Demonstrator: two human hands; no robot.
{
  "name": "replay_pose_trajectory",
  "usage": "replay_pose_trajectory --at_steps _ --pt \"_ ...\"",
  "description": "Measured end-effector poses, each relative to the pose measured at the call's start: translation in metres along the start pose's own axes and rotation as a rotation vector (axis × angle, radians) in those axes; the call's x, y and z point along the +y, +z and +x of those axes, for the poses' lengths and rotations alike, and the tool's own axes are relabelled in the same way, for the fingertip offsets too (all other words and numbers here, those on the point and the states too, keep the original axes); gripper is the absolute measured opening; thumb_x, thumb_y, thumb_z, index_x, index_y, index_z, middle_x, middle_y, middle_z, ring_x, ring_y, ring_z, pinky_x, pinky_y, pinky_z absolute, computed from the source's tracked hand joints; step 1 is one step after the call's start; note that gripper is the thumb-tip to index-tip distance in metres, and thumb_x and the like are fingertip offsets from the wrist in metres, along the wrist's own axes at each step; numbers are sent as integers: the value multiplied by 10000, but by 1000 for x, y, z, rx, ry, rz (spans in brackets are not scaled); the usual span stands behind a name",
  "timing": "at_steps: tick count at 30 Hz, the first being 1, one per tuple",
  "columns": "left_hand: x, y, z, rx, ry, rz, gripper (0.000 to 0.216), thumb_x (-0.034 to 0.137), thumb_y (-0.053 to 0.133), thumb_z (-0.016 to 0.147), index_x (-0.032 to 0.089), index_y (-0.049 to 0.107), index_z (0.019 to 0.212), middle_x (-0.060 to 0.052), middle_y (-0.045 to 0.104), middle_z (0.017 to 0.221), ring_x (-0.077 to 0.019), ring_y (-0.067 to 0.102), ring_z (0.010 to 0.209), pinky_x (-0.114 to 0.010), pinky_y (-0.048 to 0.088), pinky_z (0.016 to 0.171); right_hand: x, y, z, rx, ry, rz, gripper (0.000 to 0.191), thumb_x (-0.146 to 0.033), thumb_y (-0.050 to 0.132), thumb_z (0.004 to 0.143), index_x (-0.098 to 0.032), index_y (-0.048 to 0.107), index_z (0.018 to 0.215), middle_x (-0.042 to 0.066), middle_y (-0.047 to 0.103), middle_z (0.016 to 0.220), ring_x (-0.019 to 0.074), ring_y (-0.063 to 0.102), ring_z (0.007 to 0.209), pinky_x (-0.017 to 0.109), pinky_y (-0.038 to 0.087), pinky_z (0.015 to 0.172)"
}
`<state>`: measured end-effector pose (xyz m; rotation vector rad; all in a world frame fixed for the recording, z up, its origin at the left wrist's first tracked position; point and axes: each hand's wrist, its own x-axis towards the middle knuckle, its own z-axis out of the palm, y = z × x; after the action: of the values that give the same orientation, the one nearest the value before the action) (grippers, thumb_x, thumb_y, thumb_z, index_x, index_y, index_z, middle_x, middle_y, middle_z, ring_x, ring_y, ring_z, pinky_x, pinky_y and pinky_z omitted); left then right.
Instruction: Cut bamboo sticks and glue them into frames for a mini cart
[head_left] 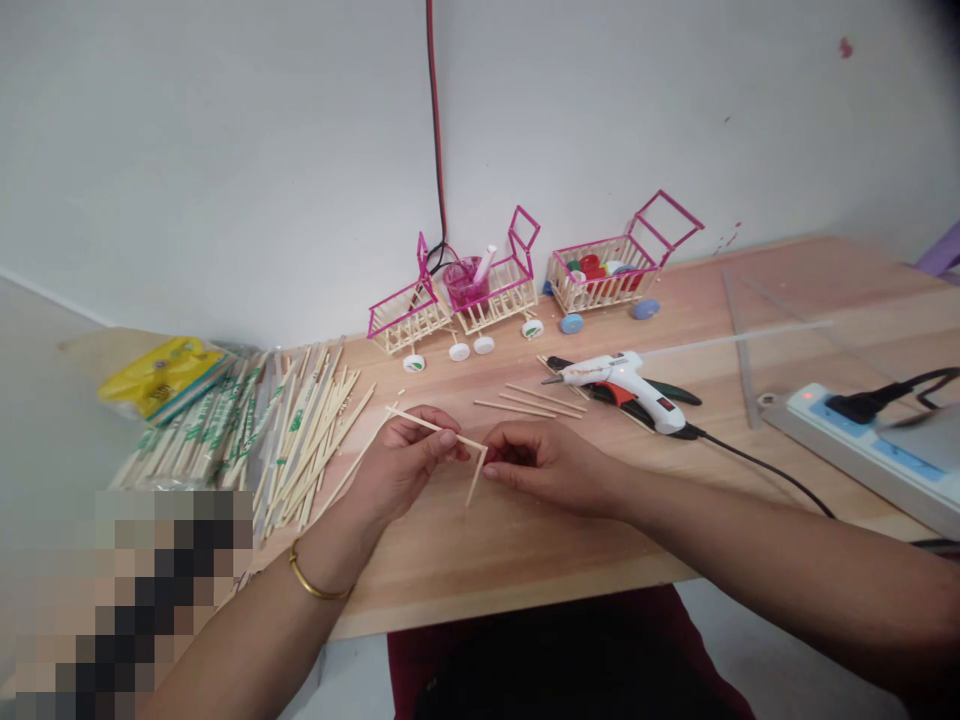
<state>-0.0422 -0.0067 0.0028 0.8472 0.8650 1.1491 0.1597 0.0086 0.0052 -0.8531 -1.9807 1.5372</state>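
My left hand (409,462) pinches a long thin wooden stick (420,421) that runs up to the left. My right hand (544,462) pinches a shorter stick (475,480) that hangs down from the long stick's right end, so the two meet at a corner. Both hands hover just above the wooden table (525,560) near its front edge. A gold bangle sits on my left wrist.
A heap of wooden sticks (292,440) and wrapped chopsticks lies at the left beside a yellow packet (161,375). A white glue gun (626,385) and loose sticks (532,402) lie behind my hands. Three stick carts (487,295) stand by the wall. A power strip (855,440) sits right.
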Motion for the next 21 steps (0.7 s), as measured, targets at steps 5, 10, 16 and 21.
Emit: replay_pose_trajectory --at_steps 5,10,16,21 --pt "0 0 0 -8 -2 4 194 190 822 641 129 674 751 8 653 652 -103 639 589 -222 509 615 -1 0 0 5 -4 -1 121 -288 580 843 -176 617 816 -26 557 699 109 497 657 225 387 607" --pt "-1 -1 0 -3 -6 5 201 197 823 642 127 671 754 5 655 654 -105 636 588 -233 509 623 -2 0 0 1 7 4 131 -304 580 845 -180 619 826 -22 572 709 113 510 661 228 392 607" --pt "-2 -2 0 -15 -4 6 188 199 816 654 129 675 756 1 658 651 -104 629 595 -228 500 619 1 0 0 0 -5 -22 134 -303 576 848 -179 613 811 -26 555 698 110 497 655 225 388 605" --pt "-1 -1 0 -15 -3 5 191 195 816 653 129 676 763 2 655 660 -105 635 597 -224 499 618 2 0 0 2 -14 -13 144 -308 576 854 -174 612 818 -27 552 699 107 490 654 225 383 606"
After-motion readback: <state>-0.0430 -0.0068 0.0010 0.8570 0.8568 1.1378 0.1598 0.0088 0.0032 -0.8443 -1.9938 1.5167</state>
